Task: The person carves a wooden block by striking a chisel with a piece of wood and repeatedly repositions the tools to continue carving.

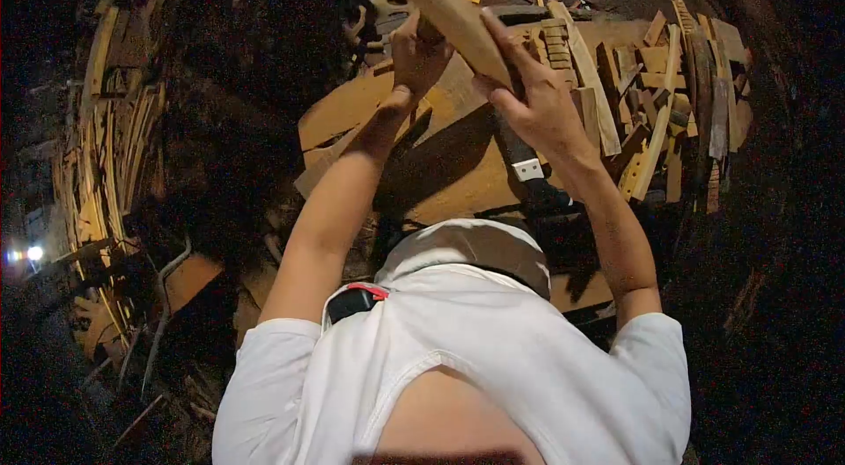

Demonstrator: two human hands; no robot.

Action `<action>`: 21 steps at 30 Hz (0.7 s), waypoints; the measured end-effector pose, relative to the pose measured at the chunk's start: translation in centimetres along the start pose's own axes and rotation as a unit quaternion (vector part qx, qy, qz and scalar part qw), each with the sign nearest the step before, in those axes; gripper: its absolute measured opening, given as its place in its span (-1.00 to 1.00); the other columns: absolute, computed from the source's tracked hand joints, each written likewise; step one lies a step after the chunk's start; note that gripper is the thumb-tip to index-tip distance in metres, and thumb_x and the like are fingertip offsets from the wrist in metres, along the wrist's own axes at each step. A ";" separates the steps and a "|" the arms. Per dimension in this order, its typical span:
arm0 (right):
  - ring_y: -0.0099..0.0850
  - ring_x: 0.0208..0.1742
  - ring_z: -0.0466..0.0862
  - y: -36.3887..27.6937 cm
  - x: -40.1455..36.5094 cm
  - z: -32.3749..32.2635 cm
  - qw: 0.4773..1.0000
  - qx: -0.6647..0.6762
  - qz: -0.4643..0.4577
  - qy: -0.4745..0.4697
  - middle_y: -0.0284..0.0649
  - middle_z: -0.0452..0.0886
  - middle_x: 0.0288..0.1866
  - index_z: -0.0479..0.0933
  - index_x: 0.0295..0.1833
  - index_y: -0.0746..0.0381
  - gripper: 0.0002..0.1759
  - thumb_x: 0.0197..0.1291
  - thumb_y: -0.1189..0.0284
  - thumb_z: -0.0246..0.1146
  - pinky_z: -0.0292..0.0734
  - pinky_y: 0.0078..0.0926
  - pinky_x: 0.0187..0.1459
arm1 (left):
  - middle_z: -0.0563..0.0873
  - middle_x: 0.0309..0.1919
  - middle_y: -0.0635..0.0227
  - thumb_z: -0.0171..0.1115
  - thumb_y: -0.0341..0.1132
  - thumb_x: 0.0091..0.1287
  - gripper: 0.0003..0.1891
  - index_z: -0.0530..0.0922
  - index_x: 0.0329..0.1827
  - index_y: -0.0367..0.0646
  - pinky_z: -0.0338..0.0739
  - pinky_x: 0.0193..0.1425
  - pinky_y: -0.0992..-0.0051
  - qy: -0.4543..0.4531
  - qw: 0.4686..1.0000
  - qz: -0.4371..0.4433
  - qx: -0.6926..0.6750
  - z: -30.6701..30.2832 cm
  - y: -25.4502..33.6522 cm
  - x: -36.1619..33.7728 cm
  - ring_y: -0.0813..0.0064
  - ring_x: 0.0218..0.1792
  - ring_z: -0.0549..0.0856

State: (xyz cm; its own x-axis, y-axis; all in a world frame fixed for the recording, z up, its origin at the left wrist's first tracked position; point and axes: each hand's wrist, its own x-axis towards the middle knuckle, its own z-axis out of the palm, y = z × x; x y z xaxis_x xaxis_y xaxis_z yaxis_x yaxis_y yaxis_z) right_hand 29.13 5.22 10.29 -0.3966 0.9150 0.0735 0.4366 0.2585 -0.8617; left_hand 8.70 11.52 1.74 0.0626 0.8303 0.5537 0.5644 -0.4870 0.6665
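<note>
A long, pale, slightly curved wooden piece [436, 3] is held up over the bench, running from the top edge down to the right. My right hand [537, 100] grips its lower end, thumb below and fingers along the upper side. My left hand [421, 51] is closed at the near left side of the piece, its fingertips partly hidden behind the wood. Beneath both hands lies a brown wooden work surface [466, 170] in partial shadow. A dark bar with a white metal end [528, 170] sits just below my right hand.
Many wood offcuts and strips [651, 87] are piled on the right of the bench. Long thin strips [97, 166] stand in a stack at the far left. A bent metal rod [163, 307] is at lower left, near a bright lamp [35, 253].
</note>
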 end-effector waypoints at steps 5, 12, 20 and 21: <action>-0.21 0.22 0.69 1.5 -1.3 1.1 0.987 0.116 0.001 0.115 0.03 0.66 0.23 0.13 0.64 -0.08 -0.09 0.13 0.48 0.19 0.56 -0.40 0.19 | 0.68 -0.55 0.33 0.32 -0.23 0.33 -0.79 0.59 -0.25 -0.22 0.64 -0.42 0.35 0.100 0.952 -0.154 -0.244 -1.7 -3.1 -0.9 0.45 -0.57 0.66; -0.17 0.36 0.57 3.4 -3.6 1.6 0.990 0.098 0.081 0.067 -0.06 0.42 0.49 0.06 0.66 -0.11 -0.18 0.35 0.41 0.21 0.48 -0.12 0.40 | 0.61 -0.63 0.35 0.34 -0.19 0.32 -0.68 0.48 -0.54 -0.11 0.52 -0.54 0.38 0.352 0.800 -0.390 -0.289 -7.3 -6.7 -2.2 0.47 -0.65 0.59; -0.14 0.15 0.73 4.9 -4.0 2.7 0.989 0.088 0.065 0.101 0.02 0.68 0.20 0.07 0.65 -0.12 -0.08 0.21 0.46 0.28 0.62 -0.24 0.17 | 0.59 -0.42 0.38 0.24 0.11 0.43 -0.54 0.42 -0.39 -0.09 0.51 -0.27 0.34 0.359 0.821 -0.356 -0.267 -10.3 -2.9 -4.4 0.46 -0.46 0.51; -0.14 0.14 0.73 5.1 -4.0 2.8 0.990 0.076 0.058 0.105 0.03 0.68 0.19 0.08 0.65 -0.10 -0.09 0.22 0.44 0.29 0.62 -0.24 0.16 | 0.59 -0.42 0.38 0.24 0.11 0.43 -0.54 0.42 -0.39 -0.09 0.51 -0.27 0.34 0.362 0.819 -0.356 -0.266 -10.1 -3.0 -4.5 0.46 -0.46 0.51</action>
State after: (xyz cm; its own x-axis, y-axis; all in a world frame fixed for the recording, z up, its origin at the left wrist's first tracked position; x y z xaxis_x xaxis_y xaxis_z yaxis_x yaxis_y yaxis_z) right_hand 30.68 2.01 4.24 -0.1678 0.9841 0.0576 0.3360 0.1121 -0.9352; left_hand -1.55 6.50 2.30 -0.7398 0.6711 -0.0477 -0.2052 -0.1576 0.9660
